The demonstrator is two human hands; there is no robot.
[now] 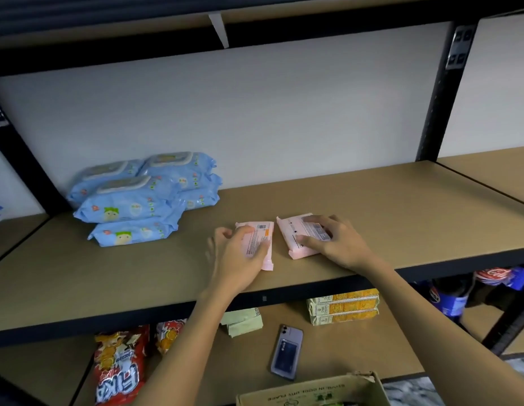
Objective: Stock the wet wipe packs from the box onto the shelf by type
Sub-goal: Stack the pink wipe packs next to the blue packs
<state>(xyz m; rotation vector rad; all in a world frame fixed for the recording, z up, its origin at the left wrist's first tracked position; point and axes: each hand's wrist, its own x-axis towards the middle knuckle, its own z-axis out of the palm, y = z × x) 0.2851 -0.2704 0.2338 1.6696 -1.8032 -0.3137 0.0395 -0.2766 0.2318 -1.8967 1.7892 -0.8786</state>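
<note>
Two pink wet wipe packs lie label side up near the front of the brown shelf (372, 206). My left hand (236, 256) grips the left pink pack (262, 234), thumb on its top. My right hand (337, 241) holds the right pink pack (296, 235), with fingers spread over its label. A stack of several blue wet wipe packs (143, 197) sits at the shelf's left back. The open cardboard box (313, 389) shows at the bottom edge, below my arms.
On the lower shelf lie a phone (287, 351), red snack bags (121, 364), pale green packets (243, 320) and yellow cartons (343, 306). Black uprights (433, 112) frame the bay. Bare shelf surface stretches to the right of the pink packs.
</note>
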